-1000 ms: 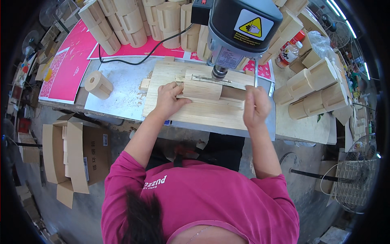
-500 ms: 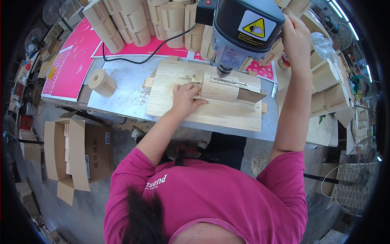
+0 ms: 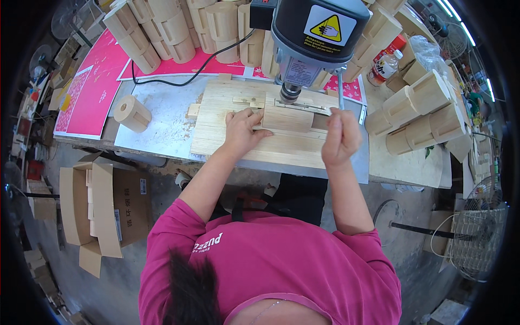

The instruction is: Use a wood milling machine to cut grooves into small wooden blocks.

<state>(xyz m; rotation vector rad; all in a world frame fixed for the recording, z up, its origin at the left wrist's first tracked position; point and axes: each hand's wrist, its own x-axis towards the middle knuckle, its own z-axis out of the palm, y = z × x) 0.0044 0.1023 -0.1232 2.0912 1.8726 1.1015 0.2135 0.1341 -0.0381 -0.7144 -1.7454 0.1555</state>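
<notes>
Upper centre, on our wooden board (image 3: 271,146), our left hand (image 3: 244,130) presses flat beside the wood block (image 3: 287,119); our right hand (image 3: 340,138) grips the drill lever (image 3: 340,89).

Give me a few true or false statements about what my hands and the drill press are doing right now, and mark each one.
1. The left hand presses flat on a wooden block under the drill press. True.
2. The right hand rests flat on the wooden jig board. False: it is raised, with its grip closed on the thin metal feed lever.
3. A single round wooden piece lies on the metal table, to the left of the board. True.
4. The cardboard box stands on the table. False: it sits open on the floor at the left.
</notes>
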